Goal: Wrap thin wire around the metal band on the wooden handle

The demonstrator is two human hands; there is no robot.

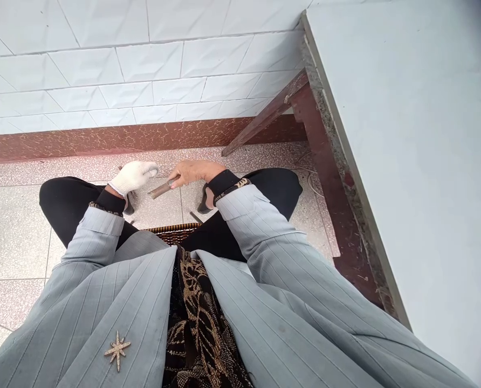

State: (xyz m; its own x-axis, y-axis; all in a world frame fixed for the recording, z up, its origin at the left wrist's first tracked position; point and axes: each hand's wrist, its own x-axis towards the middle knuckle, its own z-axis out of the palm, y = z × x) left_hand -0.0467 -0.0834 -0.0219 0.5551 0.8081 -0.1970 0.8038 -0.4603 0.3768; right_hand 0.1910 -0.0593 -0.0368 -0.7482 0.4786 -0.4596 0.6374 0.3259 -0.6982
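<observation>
My left hand (134, 177) wears a white knitted glove. Its fingers are curled together with a grey patch at the tips, and whatever they may hold is too small to make out. Close by on the right, my bare right hand (190, 172) grips a short brown-grey stick, like a tool handle (160, 189). The free end of this stick points down and left, toward the gloved hand without touching it. My fingers hide its other end. Both hands are above the floor between my knees.
I sit on a woven wicker seat (173, 234). A table with a white top (418, 134) and a reddish-brown wooden leg (265, 113) stands at the right. White wall tiles (151, 59) rise ahead. A thin cable (314, 183) lies on the speckled floor (14, 231).
</observation>
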